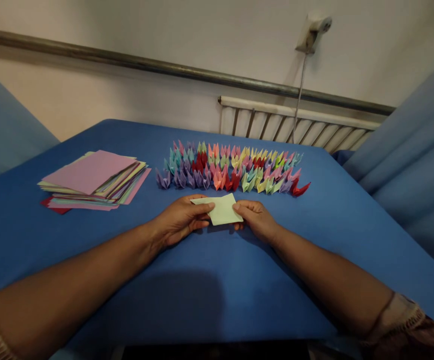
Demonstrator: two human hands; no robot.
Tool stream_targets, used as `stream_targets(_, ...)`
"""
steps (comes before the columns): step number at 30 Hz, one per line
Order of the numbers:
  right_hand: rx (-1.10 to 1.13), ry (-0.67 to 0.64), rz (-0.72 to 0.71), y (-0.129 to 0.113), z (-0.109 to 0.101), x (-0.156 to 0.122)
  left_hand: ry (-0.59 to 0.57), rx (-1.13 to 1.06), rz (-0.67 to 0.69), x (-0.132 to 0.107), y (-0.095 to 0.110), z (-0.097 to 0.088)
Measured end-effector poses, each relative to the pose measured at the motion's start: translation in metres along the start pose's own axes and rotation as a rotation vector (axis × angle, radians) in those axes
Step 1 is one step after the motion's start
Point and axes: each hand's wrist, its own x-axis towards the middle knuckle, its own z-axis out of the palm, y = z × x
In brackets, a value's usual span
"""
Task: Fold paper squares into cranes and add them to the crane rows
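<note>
Between my two hands is a pale green folded sheet of paper (224, 211), raised a little off the blue table. My left hand (184, 217) pinches its left side, thumb on top and fingers underneath. On the right edge, my right hand (256, 217) grips it the same way with thumb and fingers. Just beyond the paper stand rows of small folded paper cranes (235, 170) in purple, red, pink, yellow, green and blue. Left of them lies an uneven stack of coloured paper sheets (89, 172), with a pink one on top.
A blue-covered table (156, 305) spreads under everything. Behind it are a wall with a metal rail (186, 70), a white radiator (277, 120) and a socket with a plugged-in cord (310, 37). Blue curtains hang at the left (6, 120) and right (419, 155).
</note>
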Motion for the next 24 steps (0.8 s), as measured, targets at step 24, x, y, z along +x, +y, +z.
stream_targets(24,0.074,-0.066,-0.084,0.0069,-0.0057,0.0016,-0.03,-0.001,0.047,0.0053,-0.0003,-0.0018)
